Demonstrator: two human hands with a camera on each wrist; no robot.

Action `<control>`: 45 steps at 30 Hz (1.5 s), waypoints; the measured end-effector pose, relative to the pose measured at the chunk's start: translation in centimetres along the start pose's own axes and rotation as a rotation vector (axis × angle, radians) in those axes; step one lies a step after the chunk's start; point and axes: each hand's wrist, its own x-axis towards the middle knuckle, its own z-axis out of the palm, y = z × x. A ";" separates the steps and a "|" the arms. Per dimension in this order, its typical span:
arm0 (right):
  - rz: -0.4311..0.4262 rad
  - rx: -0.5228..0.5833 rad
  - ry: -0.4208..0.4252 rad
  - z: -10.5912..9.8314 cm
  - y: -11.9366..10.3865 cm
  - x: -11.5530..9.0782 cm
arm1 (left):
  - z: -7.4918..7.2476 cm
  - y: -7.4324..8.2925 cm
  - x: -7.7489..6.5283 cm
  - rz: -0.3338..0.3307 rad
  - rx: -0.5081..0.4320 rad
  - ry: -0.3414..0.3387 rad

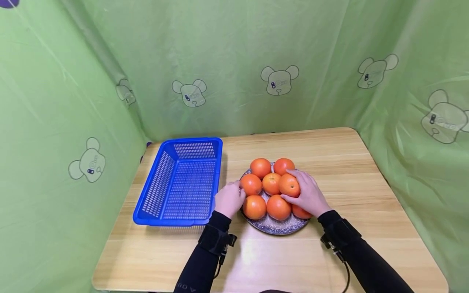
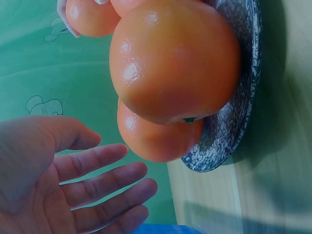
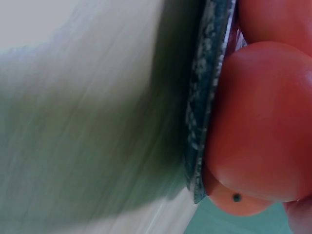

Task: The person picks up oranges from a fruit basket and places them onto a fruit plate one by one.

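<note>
Several oranges sit on a round speckled plate. My right hand grips an orange on the plate's right side, thumb and fingers round it. That orange shows at the top of the left wrist view, above the others. At the plate's left edge is my left hand, beside an orange. Its fingers are spread and slightly bent, holding nothing. In the right wrist view a near orange hides most of the right hand.
A blue plastic basket with slotted walls stands left of the plate on the wooden table. Green curtains with printed bear heads hang behind and at both sides.
</note>
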 end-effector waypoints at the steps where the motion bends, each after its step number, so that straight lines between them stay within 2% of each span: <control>1: 0.001 0.000 -0.002 0.0 0.0 0.0 | 0.0 0.0 0.0 0.000 0.001 0.001; 15: -0.030 -0.017 0.009 0.1 0.0 -0.1 | -0.2 0.1 -0.1 -0.008 -0.005 -0.015; 31: 0.029 -0.001 -0.028 -0.4 -0.5 -0.1 | -0.2 0.0 -0.2 -0.005 -0.005 -0.005; 38: 0.015 0.026 0.024 -2.6 -2.1 0.1 | -0.3 0.0 -0.2 -0.005 -0.015 -0.009; 45: -0.006 -0.014 0.176 -6.0 -2.3 -0.3 | -0.5 0.0 -0.2 0.004 -0.013 0.012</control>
